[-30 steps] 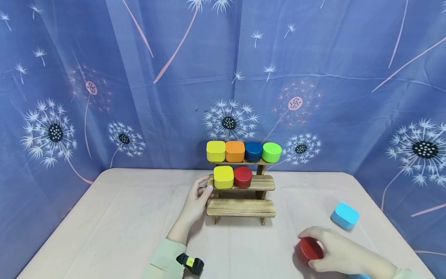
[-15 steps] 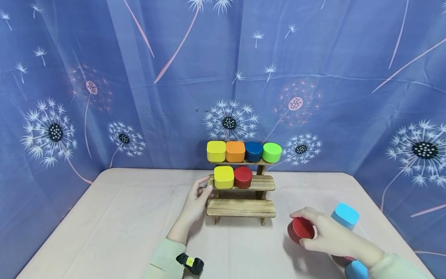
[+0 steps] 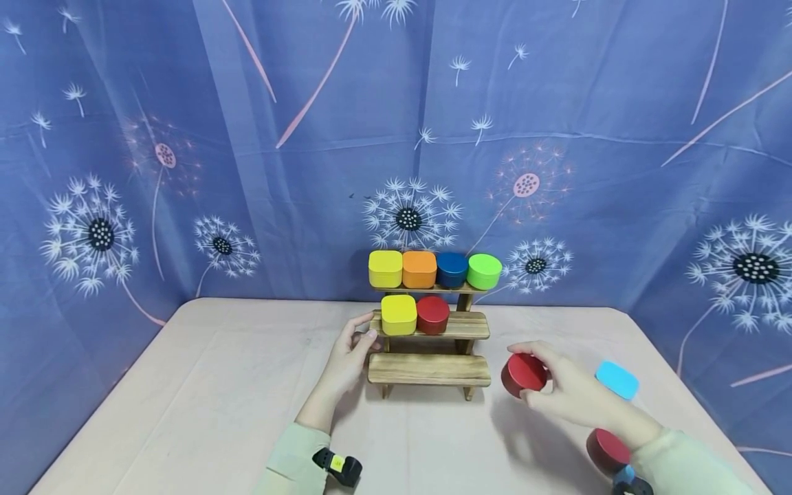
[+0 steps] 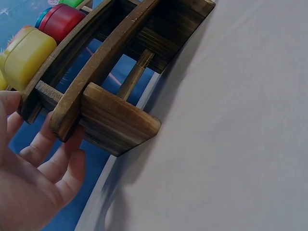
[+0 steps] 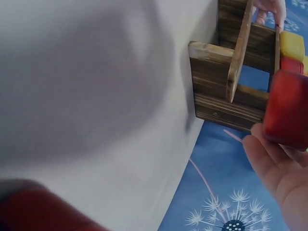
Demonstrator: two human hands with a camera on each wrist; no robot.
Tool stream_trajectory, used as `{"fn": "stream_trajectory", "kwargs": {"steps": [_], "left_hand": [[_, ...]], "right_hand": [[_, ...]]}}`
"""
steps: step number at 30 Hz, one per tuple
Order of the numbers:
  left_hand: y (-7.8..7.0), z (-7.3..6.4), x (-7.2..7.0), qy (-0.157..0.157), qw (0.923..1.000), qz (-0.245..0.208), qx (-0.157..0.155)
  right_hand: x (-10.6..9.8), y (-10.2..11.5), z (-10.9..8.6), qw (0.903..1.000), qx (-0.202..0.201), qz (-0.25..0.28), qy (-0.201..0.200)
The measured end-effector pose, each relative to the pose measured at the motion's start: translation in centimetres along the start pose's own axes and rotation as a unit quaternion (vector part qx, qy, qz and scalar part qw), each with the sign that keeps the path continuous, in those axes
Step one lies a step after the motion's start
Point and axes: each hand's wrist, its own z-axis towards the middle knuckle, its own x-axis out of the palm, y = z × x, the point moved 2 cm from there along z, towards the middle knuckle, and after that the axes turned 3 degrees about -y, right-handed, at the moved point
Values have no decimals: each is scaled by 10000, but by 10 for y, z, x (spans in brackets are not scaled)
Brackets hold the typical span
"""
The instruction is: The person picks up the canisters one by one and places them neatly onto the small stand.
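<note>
My right hand (image 3: 572, 392) holds a round red tin (image 3: 524, 375) off the table, to the right of a three-tier wooden stand (image 3: 428, 370). The right wrist view also has this red tin (image 5: 288, 109) between thumb and fingers. My left hand (image 3: 346, 357) grips the left end of the stand's middle shelf. In the left wrist view, fingers (image 4: 36, 149) bend under and against the wood. On that shelf sit a yellow tin (image 3: 399, 315) and another red tin (image 3: 432, 315). Along the top shelf stand yellow (image 3: 386, 269), orange (image 3: 419, 269), dark blue (image 3: 452, 269) and green tins (image 3: 485, 271).
A light blue tin (image 3: 617, 380) lies on the table at the right. Nearer, a further red tin (image 3: 608, 450) stands beside my right forearm, with a blue one (image 3: 625, 474) partly hidden by the wrist. A blue dandelion-patterned curtain (image 3: 297, 192) surrounds the table's back and sides.
My right hand has raised the red tin from the table and carried it forward and slightly left towards the stand. The left hand has stayed at the middle shelf.
</note>
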Motion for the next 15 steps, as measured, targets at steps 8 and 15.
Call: {"fn": "stream_trajectory", "kwargs": {"steps": [8, 15], "left_hand": [[-7, -3, -1, 90, 9998, -131, -131], [-12, -5, -1, 66, 9999, -85, -105]], "right_hand": [[6, -8, 12, 9969, 21, 413, -673], [14, -12, 22, 9927, 190, 591, -1038]]}}
